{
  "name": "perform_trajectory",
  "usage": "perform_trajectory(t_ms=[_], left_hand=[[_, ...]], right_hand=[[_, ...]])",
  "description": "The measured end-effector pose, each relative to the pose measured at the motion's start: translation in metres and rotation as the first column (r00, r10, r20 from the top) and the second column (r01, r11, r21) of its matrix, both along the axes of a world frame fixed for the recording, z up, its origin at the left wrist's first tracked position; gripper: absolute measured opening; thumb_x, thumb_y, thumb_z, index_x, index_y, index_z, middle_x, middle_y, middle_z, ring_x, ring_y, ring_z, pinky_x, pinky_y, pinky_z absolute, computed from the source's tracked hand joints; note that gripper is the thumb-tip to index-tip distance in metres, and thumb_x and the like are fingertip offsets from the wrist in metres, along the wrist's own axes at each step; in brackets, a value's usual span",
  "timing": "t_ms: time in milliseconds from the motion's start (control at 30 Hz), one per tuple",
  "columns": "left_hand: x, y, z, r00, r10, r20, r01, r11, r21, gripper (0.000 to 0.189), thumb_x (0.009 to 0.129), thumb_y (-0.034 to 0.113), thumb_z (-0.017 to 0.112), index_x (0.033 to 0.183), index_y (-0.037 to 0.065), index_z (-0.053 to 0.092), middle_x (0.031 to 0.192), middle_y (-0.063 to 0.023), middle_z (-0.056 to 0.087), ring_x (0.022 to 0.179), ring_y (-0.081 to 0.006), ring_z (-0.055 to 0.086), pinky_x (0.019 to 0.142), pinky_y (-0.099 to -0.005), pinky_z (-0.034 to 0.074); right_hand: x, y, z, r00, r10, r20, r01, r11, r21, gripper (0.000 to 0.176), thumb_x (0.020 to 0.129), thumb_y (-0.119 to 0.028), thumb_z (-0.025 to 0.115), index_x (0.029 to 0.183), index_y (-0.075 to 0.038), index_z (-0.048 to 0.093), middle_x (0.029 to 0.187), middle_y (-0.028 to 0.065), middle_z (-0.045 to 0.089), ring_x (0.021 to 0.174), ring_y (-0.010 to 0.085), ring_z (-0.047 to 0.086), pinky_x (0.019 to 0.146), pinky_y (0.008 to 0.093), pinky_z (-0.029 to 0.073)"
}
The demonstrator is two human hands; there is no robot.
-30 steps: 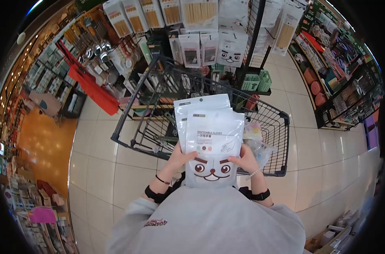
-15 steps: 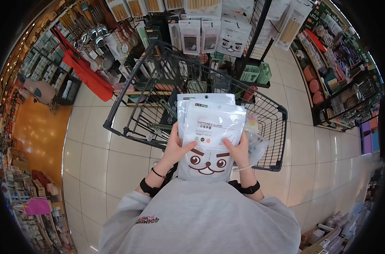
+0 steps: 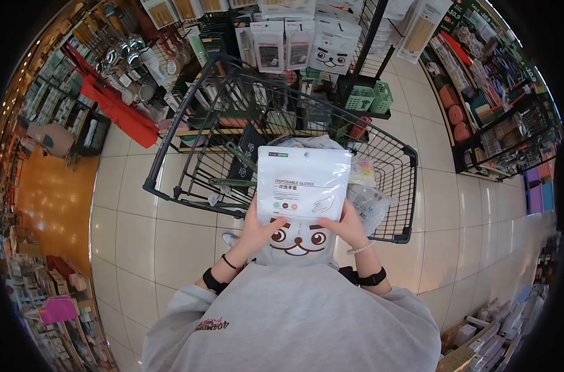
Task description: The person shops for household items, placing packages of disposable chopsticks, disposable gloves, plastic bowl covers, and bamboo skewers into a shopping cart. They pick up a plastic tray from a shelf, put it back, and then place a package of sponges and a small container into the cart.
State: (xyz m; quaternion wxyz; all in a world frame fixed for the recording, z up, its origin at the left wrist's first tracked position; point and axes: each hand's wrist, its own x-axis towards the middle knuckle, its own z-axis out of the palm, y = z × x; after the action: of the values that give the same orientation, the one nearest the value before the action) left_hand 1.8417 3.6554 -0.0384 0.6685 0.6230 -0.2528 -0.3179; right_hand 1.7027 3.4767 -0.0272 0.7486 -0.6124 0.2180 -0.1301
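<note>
A white pack of disposable gloves (image 3: 303,177), printed with a brown cartoon face on its lower part, stands nearly upright before my chest. My left hand (image 3: 260,229) grips its left edge with the thumb across the front. On the opposite edge, my right hand (image 3: 346,227) pinches it the same way, fingers behind. Any second pack behind is hidden by the front one. Just beyond the pack is a dark wire shopping cart (image 3: 407,186). Inside the cart lie green-handled utensils (image 3: 232,182), a dark flat package (image 3: 248,152) and clear plastic packages (image 3: 370,208).
Ahead of the cart, a rack holds hanging packs (image 3: 299,44) and another face-printed pack (image 3: 333,46). Green baskets (image 3: 360,98) sit at its right end. A red apron (image 3: 117,110) hangs at left beside ladles. Shelves (image 3: 474,118) line the right side over tiled floor (image 3: 440,214).
The two overlapping packs, offset before, now line up so that only the front one shows. My hands have lowered slightly, and the view has shifted a little.
</note>
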Motion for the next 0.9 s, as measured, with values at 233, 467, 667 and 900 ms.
perform_trajectory(t_ms=[233,467,667,900], left_hand=[[0.008,0.005,0.005,0.995,0.022,-0.102,-0.023,1.000,-0.016,0.049,0.074,0.000,0.064,0.116,-0.001,0.039,0.107,-0.0094,0.054,0.095,-0.0145,0.054,0.079,-0.0279,0.046],[0.024,0.008,-0.001,0.988,0.074,-0.132,-0.074,0.997,0.010,0.039,0.075,0.000,0.063,0.110,-0.002,0.045,0.100,-0.0093,0.058,0.089,-0.0141,0.056,0.076,-0.0263,0.047],[0.051,-0.007,-0.001,0.983,0.007,-0.185,-0.018,0.998,-0.058,0.039,0.075,-0.001,0.064,0.109,-0.002,0.045,0.101,-0.0095,0.058,0.088,-0.0138,0.057,0.075,-0.0253,0.047],[0.090,-0.045,0.030,0.958,-0.262,-0.114,0.243,0.957,-0.159,0.040,0.073,0.002,0.067,0.107,-0.003,0.046,0.101,-0.0103,0.059,0.090,-0.0147,0.057,0.076,-0.0269,0.047]], right_hand=[[0.016,0.013,0.010,1.000,-0.015,0.015,0.015,0.999,-0.036,0.051,0.069,-0.006,0.070,0.112,0.005,0.043,0.104,0.0112,0.056,0.093,0.0154,0.056,0.077,0.0271,0.048],[0.033,0.031,0.028,0.997,-0.074,-0.027,0.067,0.976,-0.205,0.055,0.070,-0.006,0.069,0.117,0.002,0.041,0.103,0.0103,0.055,0.092,0.0141,0.054,0.075,0.0268,0.047],[0.043,0.045,0.023,0.972,-0.230,-0.052,0.210,0.945,-0.249,0.060,0.069,-0.010,0.071,0.119,0.002,0.040,0.101,0.0112,0.056,0.090,0.0154,0.054,0.076,0.0286,0.045],[0.059,0.058,0.083,0.856,-0.505,-0.110,0.433,0.816,-0.383,0.051,0.072,-0.006,0.067,0.116,0.001,0.043,0.101,0.0108,0.057,0.091,0.0151,0.055,0.077,0.0274,0.045]])
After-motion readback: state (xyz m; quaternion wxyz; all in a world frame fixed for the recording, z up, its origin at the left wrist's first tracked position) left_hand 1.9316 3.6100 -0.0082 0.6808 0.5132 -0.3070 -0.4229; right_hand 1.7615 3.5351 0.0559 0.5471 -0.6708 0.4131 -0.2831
